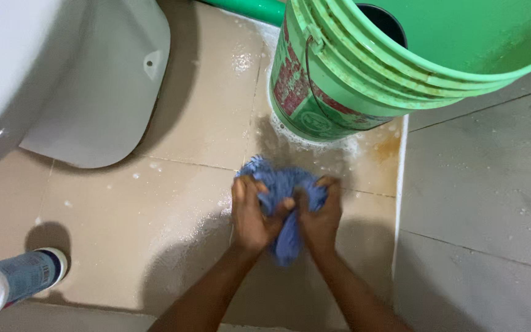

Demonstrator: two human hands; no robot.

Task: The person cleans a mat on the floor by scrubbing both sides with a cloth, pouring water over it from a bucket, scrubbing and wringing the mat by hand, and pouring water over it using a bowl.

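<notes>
Low over the wet floor tiles [155, 209], both forearms rise from the bottom edge and converge, wrists close together. Left hand [252, 212] and right hand [322, 215] are both curled tight around a blue cloth [283, 190] — fingers folded over its bunched upper part, knuckles facing up, thumbs nearly meeting in the middle. A tail of the cloth hangs down between the two wrists, and its fluffy top spills out above the fingers. Suds and water spread across the tan tiles around the hands. At the lower left a blue-labelled bottle [13, 283] with a white cap lies well apart from them. Farther on, just beyond the cloth, stands a green bucket [364, 80] ringed with foam at its base — and at the upper left sits a white toilet base [93, 86].
</notes>
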